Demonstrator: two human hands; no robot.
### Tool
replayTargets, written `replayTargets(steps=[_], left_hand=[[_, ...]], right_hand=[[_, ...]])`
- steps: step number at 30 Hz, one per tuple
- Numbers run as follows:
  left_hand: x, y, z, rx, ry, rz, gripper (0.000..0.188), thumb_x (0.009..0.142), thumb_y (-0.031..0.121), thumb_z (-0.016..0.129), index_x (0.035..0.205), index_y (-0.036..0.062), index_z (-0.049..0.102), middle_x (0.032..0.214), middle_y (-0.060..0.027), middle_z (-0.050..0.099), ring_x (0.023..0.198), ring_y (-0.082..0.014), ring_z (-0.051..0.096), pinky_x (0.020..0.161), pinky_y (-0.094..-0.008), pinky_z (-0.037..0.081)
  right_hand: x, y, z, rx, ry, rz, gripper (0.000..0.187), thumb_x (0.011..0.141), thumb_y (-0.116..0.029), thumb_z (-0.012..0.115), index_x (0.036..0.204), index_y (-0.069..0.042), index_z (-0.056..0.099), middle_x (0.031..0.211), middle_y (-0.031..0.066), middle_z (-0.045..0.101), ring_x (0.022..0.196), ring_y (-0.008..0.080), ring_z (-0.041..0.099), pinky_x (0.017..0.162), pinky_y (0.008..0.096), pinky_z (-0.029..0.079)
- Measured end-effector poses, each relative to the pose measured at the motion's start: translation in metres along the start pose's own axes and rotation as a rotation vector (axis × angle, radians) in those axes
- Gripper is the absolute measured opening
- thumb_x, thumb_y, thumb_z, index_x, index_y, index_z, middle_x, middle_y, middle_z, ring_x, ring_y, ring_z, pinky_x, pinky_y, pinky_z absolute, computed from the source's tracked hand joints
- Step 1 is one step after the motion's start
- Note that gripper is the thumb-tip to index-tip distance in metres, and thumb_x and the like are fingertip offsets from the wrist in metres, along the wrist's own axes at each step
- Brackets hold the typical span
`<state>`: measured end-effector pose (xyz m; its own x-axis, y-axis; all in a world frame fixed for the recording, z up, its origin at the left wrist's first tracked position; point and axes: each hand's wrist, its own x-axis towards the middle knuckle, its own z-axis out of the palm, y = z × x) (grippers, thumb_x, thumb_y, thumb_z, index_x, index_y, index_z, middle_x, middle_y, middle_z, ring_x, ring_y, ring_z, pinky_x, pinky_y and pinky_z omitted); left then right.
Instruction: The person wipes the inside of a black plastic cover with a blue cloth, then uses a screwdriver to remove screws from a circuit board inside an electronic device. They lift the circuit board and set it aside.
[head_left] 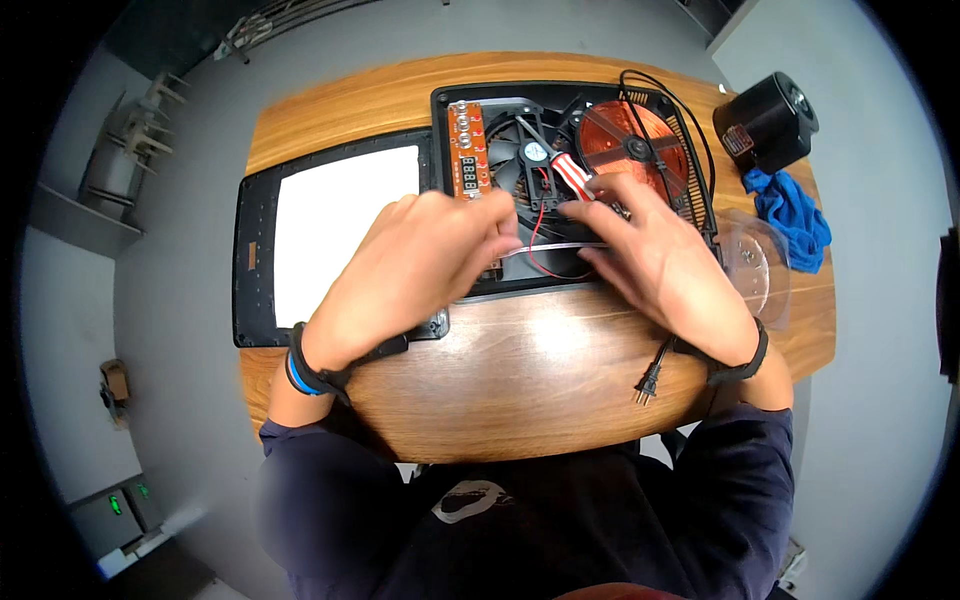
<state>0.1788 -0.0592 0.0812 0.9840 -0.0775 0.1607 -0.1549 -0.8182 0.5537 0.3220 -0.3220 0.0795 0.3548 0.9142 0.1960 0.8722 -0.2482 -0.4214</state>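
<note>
An induction cooker's black base (520, 292) lies open, showing a round copper coil (625, 150), a fan (508, 165) and an orange control board (466, 140) with a small digit display. My left hand (420, 245) is closed in a pinch at the board's near end, on a thin pale ribbon cable (555, 246). That cable stretches across to my right hand (665, 260), whose curled fingers hide its other end. Against the right fingers rests the red-and-white handle of a screwdriver (572, 176), its shaft pointing away over the fan. A thin red wire (533, 240) loops between the hands.
The cooker's black-framed white top panel (345, 230) lies at left. A black cylindrical device (765, 122), a blue cloth (792, 218) and a clear plastic piece (752, 270) sit at right. A power plug (648, 385) lies near the wooden table's (480, 410) front edge.
</note>
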Motion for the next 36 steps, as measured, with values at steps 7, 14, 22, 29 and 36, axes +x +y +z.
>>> replayTargets(steps=[7, 14, 22, 29, 36], left_hand=[[-0.005, 0.045, 0.02, -0.181, -0.089, -0.013, 0.015, 0.107, 0.017, 0.086, 0.109, 0.0033, 0.08, 0.084, -0.0181, 0.079, 0.077, -0.039, 0.08, 0.069, -0.0436, 0.061], [0.012, 0.062, 0.049, -0.329, -0.036, -0.083, 0.008, 0.107, 0.009, 0.087, 0.109, 0.0013, 0.089, 0.085, -0.0115, 0.085, 0.076, -0.0214, 0.086, 0.068, -0.0327, 0.063], [0.044, 0.076, 0.069, -0.183, 0.009, -0.009, 0.015, 0.109, 0.014, 0.086, 0.113, -0.0005, 0.087, 0.095, -0.0134, 0.088, 0.083, -0.0305, 0.086, 0.075, -0.0386, 0.066], [0.048, 0.069, 0.055, 0.166, -0.194, 0.107, 0.031, 0.107, 0.022, 0.084, 0.133, 0.0039, 0.083, 0.141, -0.015, 0.081, 0.128, -0.0396, 0.077, 0.106, -0.0501, 0.064], [0.037, 0.062, 0.04, 0.303, -0.422, 0.176, 0.044, 0.109, 0.03, 0.082, 0.144, 0.0031, 0.081, 0.168, -0.0167, 0.068, 0.152, -0.0389, 0.067, 0.124, -0.0501, 0.058]], right_hand=[[-0.03, -0.017, 0.002, 0.178, 0.099, -0.33, 0.04, 0.1, -0.009, 0.075, 0.138, 0.0, 0.066, 0.117, 0.0148, 0.071, 0.108, 0.0365, 0.08, 0.082, 0.0469, 0.067], [-0.05, 0.008, -0.004, 0.132, 0.146, -0.261, 0.023, 0.097, -0.008, 0.074, 0.119, -0.003, 0.066, 0.105, 0.0114, 0.063, 0.102, 0.0337, 0.075, 0.08, 0.0444, 0.062], [-0.055, 0.055, -0.019, 0.146, 0.298, -0.226, 0.017, 0.103, -0.008, 0.082, 0.111, -0.002, 0.068, 0.101, 0.016, 0.07, 0.093, 0.0397, 0.074, 0.081, 0.0482, 0.062], [-0.094, 0.135, -0.102, -0.171, 0.062, 0.074, 0.015, 0.104, -0.009, 0.084, 0.106, 0.002, 0.075, 0.093, 0.0194, 0.077, 0.086, 0.0396, 0.076, 0.079, 0.0465, 0.061], [-0.104, 0.157, -0.118, -0.281, -0.202, 0.484, 0.01, 0.096, -0.009, 0.091, 0.101, -0.002, 0.087, 0.093, 0.013, 0.086, 0.087, 0.0285, 0.084, 0.081, 0.0384, 0.066]])
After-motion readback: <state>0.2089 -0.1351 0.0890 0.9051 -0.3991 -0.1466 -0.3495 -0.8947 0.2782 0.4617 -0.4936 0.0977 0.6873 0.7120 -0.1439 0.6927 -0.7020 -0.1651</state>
